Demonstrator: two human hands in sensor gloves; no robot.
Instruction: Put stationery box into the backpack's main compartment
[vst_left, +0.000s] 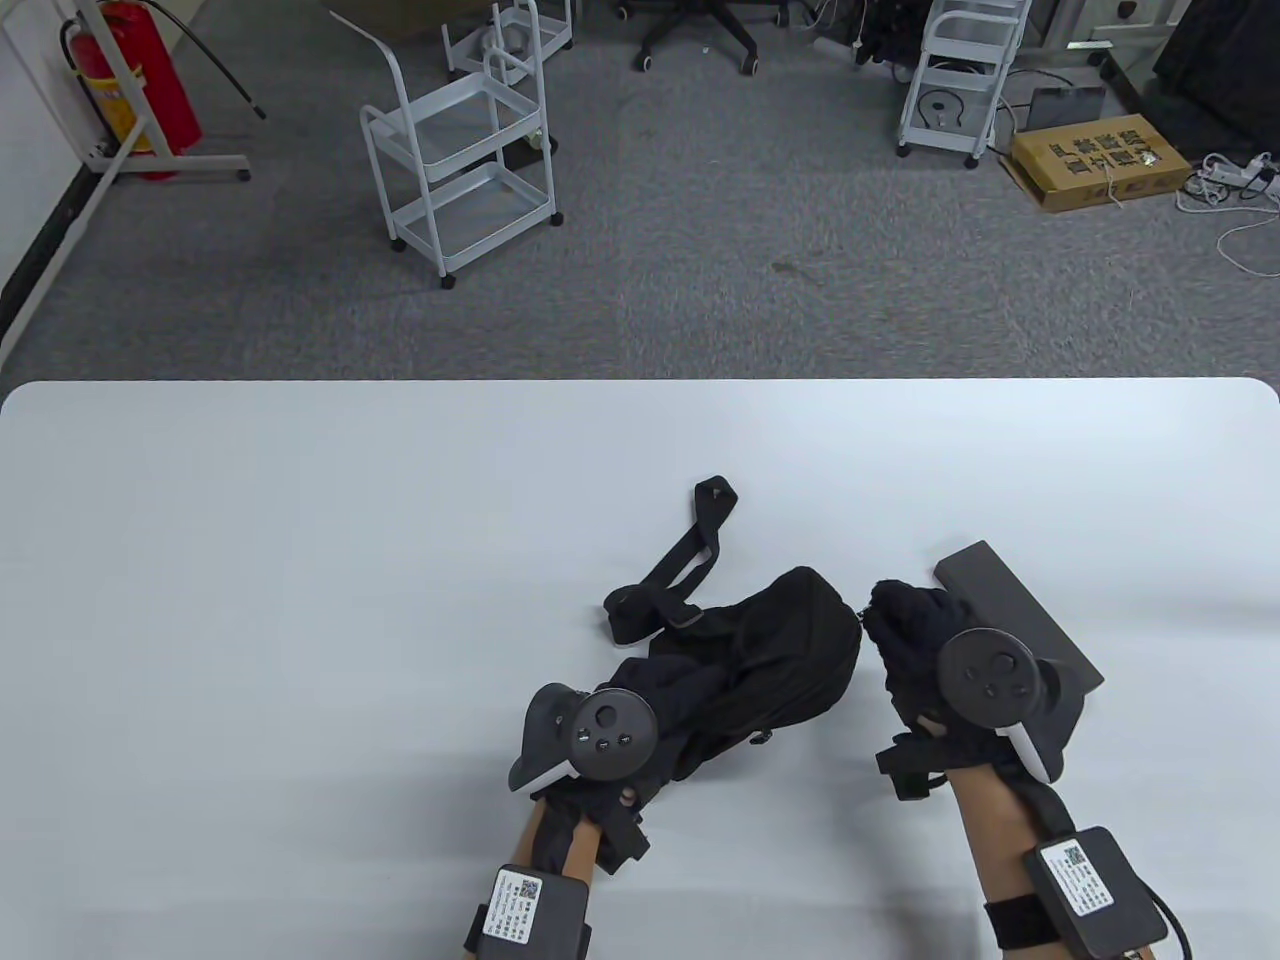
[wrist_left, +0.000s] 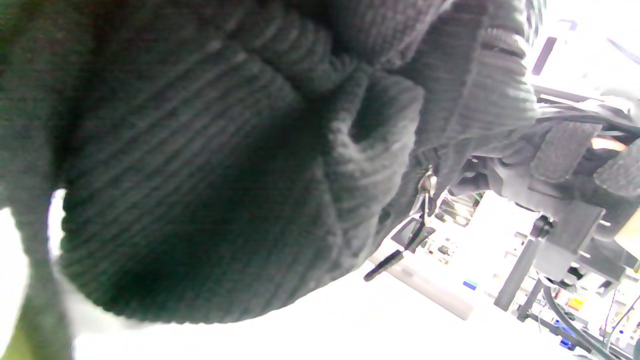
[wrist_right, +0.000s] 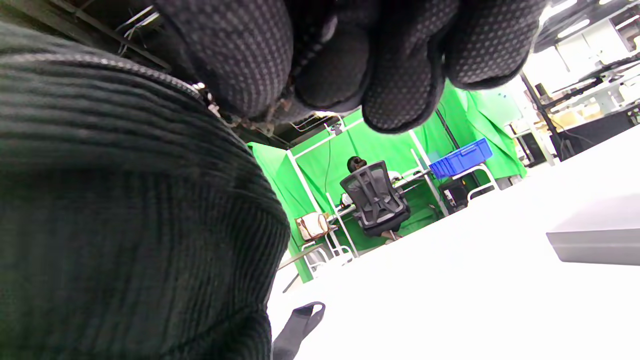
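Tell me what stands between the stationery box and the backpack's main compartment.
The right hand sits between the stationery box and the backpack, its fingers at the zipper. No open compartment shows, so the bag looks closed. Nothing else lies between them.

even overhead light; wrist views blown-out white, close fabric blurred.

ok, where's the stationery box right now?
In the table view the stationery box lies flat on the table at the right, just beyond the right hand, right of the backpack, not inside it.
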